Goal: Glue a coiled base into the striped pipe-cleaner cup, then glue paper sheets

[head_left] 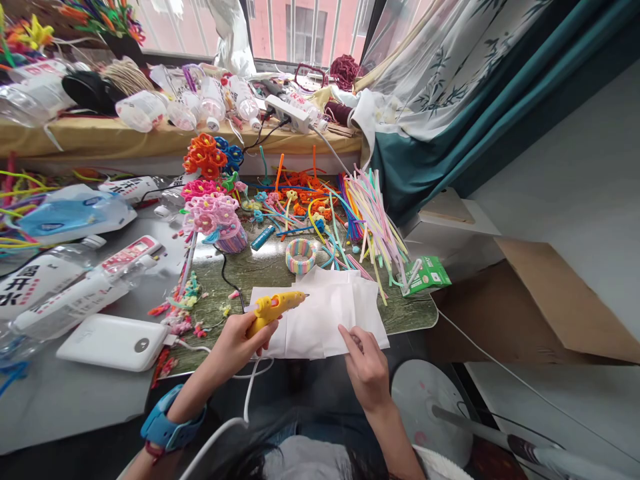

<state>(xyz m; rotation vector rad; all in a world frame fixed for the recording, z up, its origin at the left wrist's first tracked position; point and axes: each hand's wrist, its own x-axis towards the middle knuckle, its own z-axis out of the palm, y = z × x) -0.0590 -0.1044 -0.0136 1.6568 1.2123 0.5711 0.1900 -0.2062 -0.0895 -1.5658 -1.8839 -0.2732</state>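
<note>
My left hand (250,337) is wrapped round a yellow hot glue gun (274,308). The gun's nozzle points right, above white sheets of tissue paper (315,313) laid at the table's near edge. My right hand (367,363) is over the near right part of the paper. Its index finger stretches out onto the sheet while the other fingers bend inward; the thumb is mostly hidden, and I see nothing held there. Beyond the paper sits a pastel-striped ring (301,256). Left of the ring stands a striped pot (233,239) of pink fuzzy flowers (213,212).
Pastel pipe cleaners (375,223) lie in a bundle behind, beside a green packet (429,273). A white power bank (114,341) and plastic bottles (75,300) are on the left. A power strip (287,113) rests on the sill. An open cardboard box (565,300) stands right.
</note>
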